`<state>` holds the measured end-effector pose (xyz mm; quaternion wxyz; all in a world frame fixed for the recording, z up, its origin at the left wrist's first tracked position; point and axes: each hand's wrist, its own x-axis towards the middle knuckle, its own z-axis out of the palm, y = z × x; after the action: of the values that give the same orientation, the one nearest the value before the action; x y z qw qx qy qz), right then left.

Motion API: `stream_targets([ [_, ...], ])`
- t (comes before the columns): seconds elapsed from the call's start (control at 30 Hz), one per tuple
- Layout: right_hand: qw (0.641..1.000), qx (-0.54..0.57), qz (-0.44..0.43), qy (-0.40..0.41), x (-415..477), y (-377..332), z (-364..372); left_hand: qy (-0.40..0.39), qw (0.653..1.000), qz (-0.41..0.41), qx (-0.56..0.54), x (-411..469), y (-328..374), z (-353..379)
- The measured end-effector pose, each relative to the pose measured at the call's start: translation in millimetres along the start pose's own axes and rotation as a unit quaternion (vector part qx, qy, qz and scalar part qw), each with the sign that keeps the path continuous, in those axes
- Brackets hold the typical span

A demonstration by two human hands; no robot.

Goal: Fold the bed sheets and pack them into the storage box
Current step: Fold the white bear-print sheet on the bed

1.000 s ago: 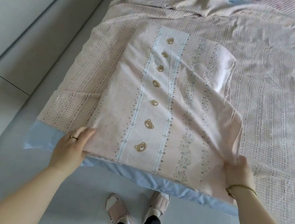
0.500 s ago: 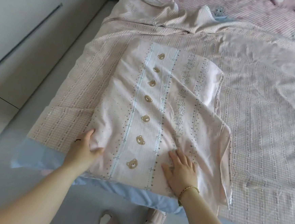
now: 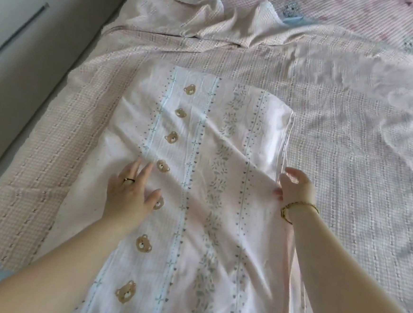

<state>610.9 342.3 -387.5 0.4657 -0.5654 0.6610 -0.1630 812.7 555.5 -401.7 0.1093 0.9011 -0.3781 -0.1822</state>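
Note:
A folded pale pink sheet (image 3: 199,170) with a row of bear faces and leafy stripes lies lengthwise on the bed. My left hand (image 3: 129,194), with a ring, rests flat on its left half, fingers straight and spread. At the sheet's right edge, my right hand (image 3: 295,188), wearing a gold bracelet, has its fingers curled round the layered edge and its thumb on top. No storage box is in view.
Under the sheet lies a pink checked bedspread (image 3: 347,172), rumpled at the far end (image 3: 211,21). Another pink cover (image 3: 359,17) lies beyond it. A white cabinet front (image 3: 19,13) and a strip of floor (image 3: 20,122) run along the bed's left side.
Both hands moved up the sheet from its near end. The left went from the left edge onto the top surface. The right slid from the middle out to the right edge and took hold.

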Motion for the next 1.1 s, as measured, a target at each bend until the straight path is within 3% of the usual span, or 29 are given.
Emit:
stream_targets([
  [0.13, 0.998, 0.026, 0.031, -0.043, 61, -30, 5, -0.02, 1.0, -0.017, 0.011, 35, 26, 15],
  [0.27, 0.993, 0.088, 0.078, -0.011, 109, -53, 25, -0.029, 0.999, -0.022, 0.008, 65, 35, 27],
  [0.43, 0.996, 0.051, 0.066, -0.004, 140, -68, 31, -0.025, 1.0, -0.015, -0.011, 66, 28, 35],
  [0.6, 0.995, 0.071, 0.027, 0.063, 171, -95, 22, -0.002, 1.0, 0.008, -0.023, 84, 23, 34],
  [0.83, 0.996, 0.066, 0.015, 0.064, 145, -86, 27, 0.002, 0.999, 0.033, -0.025, 135, 32, 11],
  [1.0, 1.0, 0.029, 0.011, -0.001, 109, -53, 23, -0.004, 0.998, 0.025, -0.05, 161, 44, 1],
  [1.1, 0.997, 0.017, 0.041, -0.059, 107, -52, 29, 0.069, 0.995, 0.031, -0.069, 183, 41, -16],
])
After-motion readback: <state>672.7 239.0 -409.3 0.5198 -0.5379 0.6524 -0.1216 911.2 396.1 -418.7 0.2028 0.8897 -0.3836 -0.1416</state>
